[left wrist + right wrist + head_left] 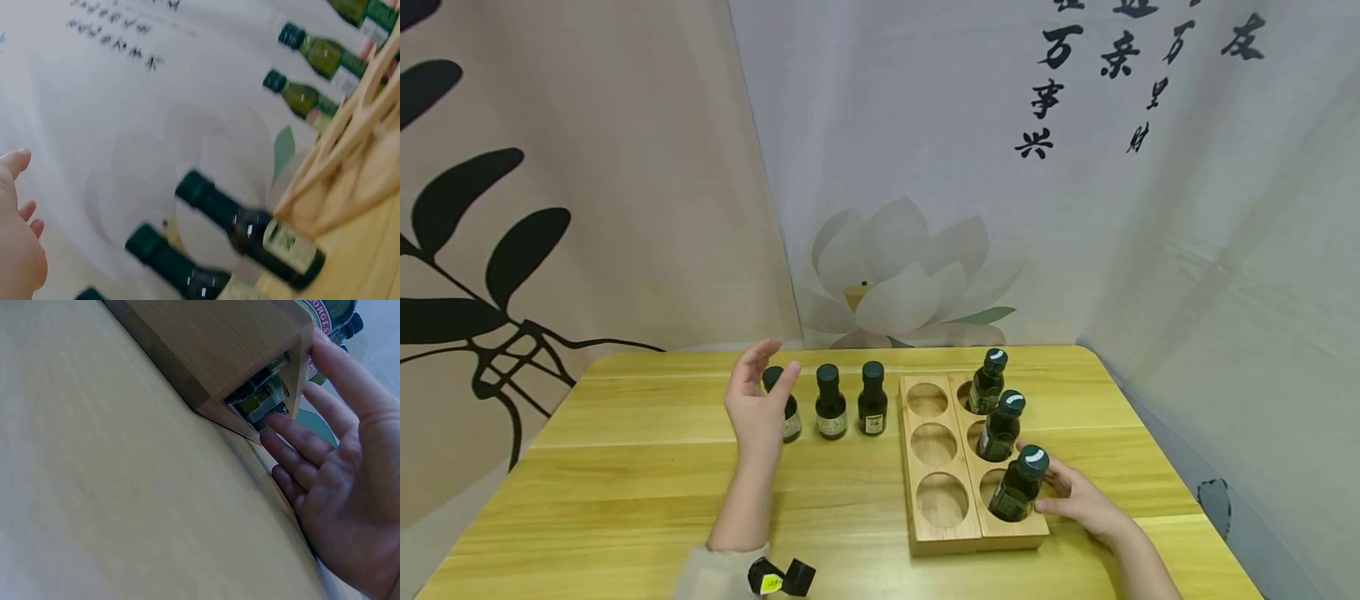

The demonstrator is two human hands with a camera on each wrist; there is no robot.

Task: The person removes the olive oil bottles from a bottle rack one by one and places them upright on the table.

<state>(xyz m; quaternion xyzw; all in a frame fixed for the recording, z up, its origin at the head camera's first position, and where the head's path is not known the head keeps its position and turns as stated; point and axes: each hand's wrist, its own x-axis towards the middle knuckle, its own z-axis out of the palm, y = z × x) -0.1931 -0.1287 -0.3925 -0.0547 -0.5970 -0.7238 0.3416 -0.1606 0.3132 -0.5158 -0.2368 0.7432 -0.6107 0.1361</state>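
Observation:
My left hand [758,417] is raised with fingers spread in front of the leftmost of three dark, slim-necked bottles [791,421], partly covering it. The middle bottle [831,408] and the right bottle [872,404] stand upright in the same row, with pale labels. My right hand [1081,500] is at the right side of a wooden rack [943,547], fingertips right at its edge in the right wrist view. Beside that hand, the nearest green-capped bottle [1017,492] sits in a rack hole. Two more green bottles [1000,433] fill the right column behind it.
Three round holes [942,500] in the rack's left column hold nothing. Rack and bottles are on a wooden table [625,475]. A printed cloth [910,167] with a lotus and writing hangs behind the table's far edge, and another stretch runs along the right.

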